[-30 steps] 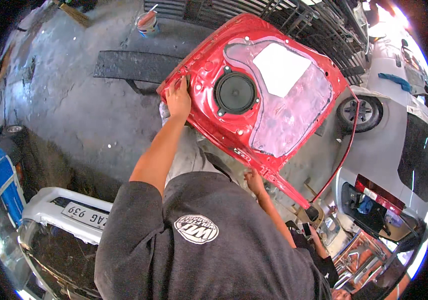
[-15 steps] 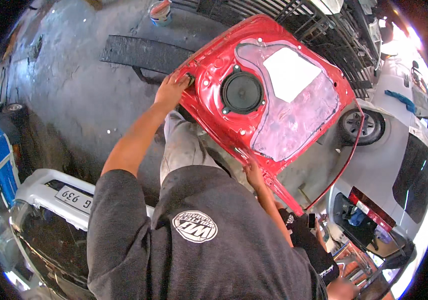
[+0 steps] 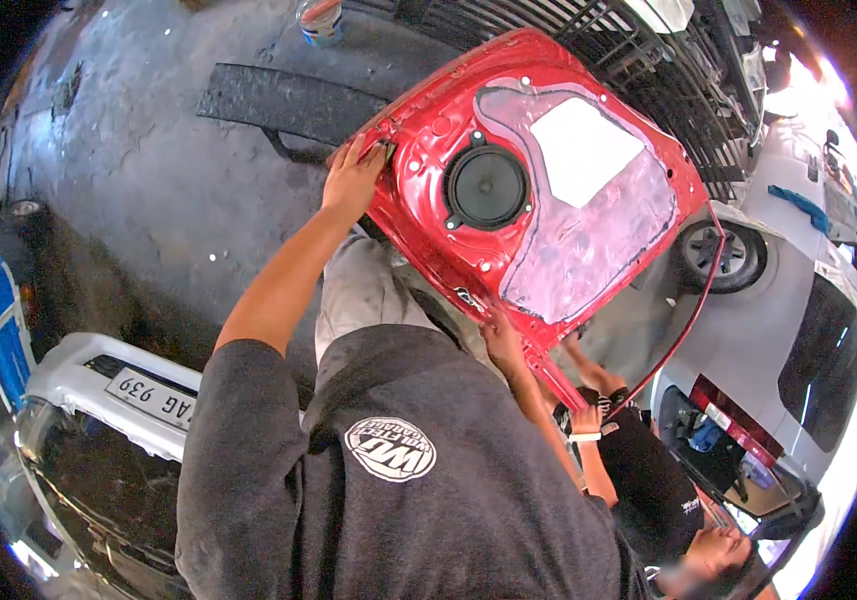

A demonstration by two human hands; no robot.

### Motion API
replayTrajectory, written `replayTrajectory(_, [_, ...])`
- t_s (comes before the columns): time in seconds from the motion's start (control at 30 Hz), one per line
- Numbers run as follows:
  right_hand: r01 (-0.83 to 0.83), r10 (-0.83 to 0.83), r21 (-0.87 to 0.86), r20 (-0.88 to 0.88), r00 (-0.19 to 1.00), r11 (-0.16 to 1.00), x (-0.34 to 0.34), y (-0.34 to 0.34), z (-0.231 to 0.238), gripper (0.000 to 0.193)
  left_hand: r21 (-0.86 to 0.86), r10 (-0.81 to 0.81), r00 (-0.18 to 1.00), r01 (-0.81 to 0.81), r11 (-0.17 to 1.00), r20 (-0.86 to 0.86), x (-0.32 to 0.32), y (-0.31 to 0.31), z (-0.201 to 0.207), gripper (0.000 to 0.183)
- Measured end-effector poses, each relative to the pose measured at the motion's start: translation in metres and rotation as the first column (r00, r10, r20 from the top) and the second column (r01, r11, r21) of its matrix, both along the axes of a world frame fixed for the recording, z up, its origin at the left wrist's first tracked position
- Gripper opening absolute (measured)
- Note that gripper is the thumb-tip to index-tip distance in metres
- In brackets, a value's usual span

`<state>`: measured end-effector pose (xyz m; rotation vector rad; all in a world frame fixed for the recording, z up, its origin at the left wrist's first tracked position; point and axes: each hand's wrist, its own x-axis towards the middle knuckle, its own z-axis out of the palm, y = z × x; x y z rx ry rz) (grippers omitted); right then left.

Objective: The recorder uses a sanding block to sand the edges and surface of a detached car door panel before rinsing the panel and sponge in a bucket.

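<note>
A red car door [image 3: 419,235] stands in front of me, its inner side facing up. It bears a round black speaker [image 3: 487,187], a pinkish clear sheet [image 3: 589,265] stuck over the opening, and a white paper-like patch [image 3: 585,150]. My left hand [image 3: 352,180] grips the door's left edge, fingers laid over the rim. Lower down, my right hand [image 3: 500,335] holds the near edge beside the start of the thin window frame [image 3: 691,318]. At that frame's lower end, a co-worker's hand [image 3: 586,420] with a white wristband touches the red metal.
A black panel [image 3: 289,105] lies on the floor beyond the door, with a bucket [image 3: 321,20] farther off. Dark metal racks [image 3: 639,55] stand at the far right. A silver car [image 3: 789,290] is on the right; a white bumper [image 3: 99,375] sits at lower left.
The co-worker has leaned in at the lower right, and one hand has come onto the window frame. My left hand has shifted slightly right along with my arm; the door has barely moved.
</note>
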<state>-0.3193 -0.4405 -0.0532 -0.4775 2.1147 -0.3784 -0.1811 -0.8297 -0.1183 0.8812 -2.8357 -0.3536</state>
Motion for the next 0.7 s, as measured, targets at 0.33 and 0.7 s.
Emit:
replayTrajectory(0.33, [0.008,-0.009,-0.012,-0.025,1.0,1.0,-0.011,-0.005,-0.004,0.047,0.108,0.226,0.974,-0.227,0.968,0.023,0.048,-0.005,-0.013,0.046])
replayTrajectory(0.7, [-0.031,0.032,-0.116,0.008,0.999,0.993,-0.005,-0.003,-0.012,0.047,0.137,0.258,0.943,-0.233,0.963,-0.211,-0.032,-0.014,-0.056,0.041])
